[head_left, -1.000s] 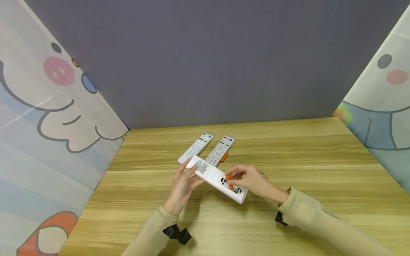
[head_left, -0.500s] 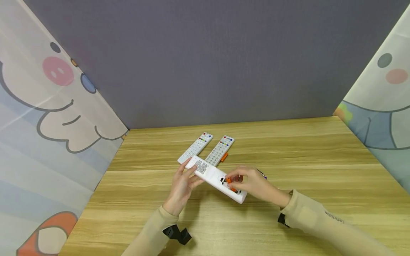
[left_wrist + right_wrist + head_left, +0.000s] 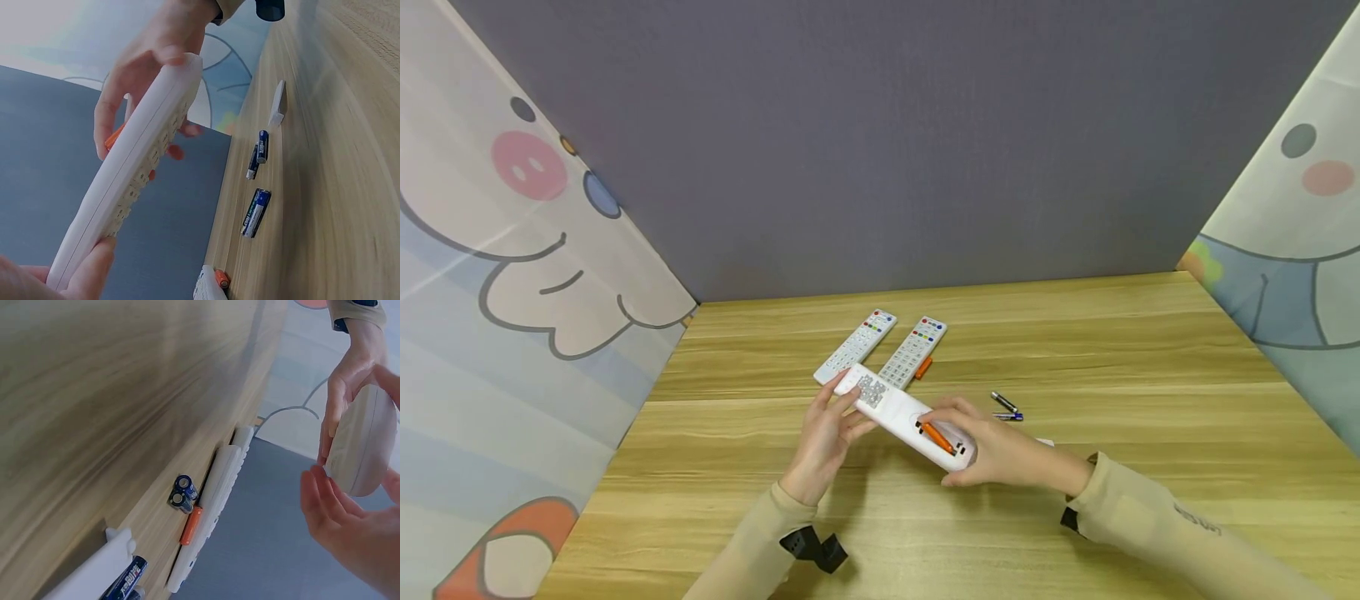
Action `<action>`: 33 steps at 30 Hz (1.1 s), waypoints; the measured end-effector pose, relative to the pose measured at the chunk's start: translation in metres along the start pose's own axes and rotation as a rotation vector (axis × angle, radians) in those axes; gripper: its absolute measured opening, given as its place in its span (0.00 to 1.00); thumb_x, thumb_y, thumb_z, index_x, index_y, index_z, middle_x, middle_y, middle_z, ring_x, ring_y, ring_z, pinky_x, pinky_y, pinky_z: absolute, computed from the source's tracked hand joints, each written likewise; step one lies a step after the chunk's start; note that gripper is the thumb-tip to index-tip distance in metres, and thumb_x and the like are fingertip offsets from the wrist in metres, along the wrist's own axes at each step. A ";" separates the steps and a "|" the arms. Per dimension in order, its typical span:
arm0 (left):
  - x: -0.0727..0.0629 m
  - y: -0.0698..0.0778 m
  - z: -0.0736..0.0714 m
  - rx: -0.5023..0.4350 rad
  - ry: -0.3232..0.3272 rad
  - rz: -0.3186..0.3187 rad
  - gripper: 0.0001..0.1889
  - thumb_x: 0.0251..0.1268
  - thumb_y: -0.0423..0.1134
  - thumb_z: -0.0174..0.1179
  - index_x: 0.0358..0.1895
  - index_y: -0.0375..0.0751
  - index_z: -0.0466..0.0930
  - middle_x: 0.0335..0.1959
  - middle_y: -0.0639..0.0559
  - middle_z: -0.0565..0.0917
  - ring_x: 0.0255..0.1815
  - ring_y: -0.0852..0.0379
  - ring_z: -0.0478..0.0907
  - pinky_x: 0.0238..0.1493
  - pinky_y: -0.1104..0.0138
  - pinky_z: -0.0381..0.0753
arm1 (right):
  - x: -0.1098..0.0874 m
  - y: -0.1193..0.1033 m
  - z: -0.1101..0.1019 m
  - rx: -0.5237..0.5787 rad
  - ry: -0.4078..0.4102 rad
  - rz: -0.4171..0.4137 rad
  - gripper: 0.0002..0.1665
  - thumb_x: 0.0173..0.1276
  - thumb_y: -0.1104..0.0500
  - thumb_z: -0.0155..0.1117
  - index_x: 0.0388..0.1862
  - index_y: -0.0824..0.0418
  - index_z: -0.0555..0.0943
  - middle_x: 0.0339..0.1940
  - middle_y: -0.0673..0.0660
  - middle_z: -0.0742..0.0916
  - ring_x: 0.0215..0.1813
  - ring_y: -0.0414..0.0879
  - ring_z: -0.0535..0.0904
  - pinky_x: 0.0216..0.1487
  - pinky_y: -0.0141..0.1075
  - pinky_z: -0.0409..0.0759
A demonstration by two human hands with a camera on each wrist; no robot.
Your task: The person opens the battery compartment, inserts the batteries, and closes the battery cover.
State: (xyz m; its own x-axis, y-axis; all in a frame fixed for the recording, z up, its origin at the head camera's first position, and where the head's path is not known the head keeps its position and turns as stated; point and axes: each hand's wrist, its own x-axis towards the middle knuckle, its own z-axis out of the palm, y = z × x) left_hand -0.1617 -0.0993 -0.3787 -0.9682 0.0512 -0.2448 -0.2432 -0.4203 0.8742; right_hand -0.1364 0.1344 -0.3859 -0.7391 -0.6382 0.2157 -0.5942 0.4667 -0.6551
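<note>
A white remote control is held above the table with its back and battery bay facing up. My left hand grips its far left end, thumb on the button side in the left wrist view. An orange battery lies in the bay. At the bay end, my right hand grips the remote, thumb at the near edge and a finger by the battery. Several of its fingers curl beneath the buttons in the left wrist view. In the right wrist view the remote appears end-on between both hands; its bay is hidden there.
Two more remotes lie button side up behind the hands, an orange battery beside one. Dark blue batteries and a white battery cover lie to the right. A grey wall stands behind the table.
My right hand lets go of the orange battery, which now lies along the bay, and moves round the end of the remote. My left hand stays put.
</note>
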 end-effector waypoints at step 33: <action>0.001 -0.001 -0.004 0.035 0.012 -0.020 0.24 0.63 0.27 0.46 0.63 0.33 0.55 0.37 0.44 0.77 0.28 0.54 0.80 0.34 0.64 0.83 | -0.004 0.004 0.012 -0.220 0.086 -0.228 0.37 0.42 0.59 0.71 0.56 0.60 0.73 0.55 0.68 0.71 0.46 0.52 0.75 0.37 0.29 0.79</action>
State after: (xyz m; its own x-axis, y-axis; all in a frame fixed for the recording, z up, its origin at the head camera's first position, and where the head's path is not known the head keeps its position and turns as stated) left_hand -0.1624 -0.1028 -0.3817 -0.9625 0.0486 -0.2670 -0.2646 -0.3871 0.8833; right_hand -0.1323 0.1316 -0.3981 -0.5975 -0.6920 0.4051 -0.7948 0.4445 -0.4131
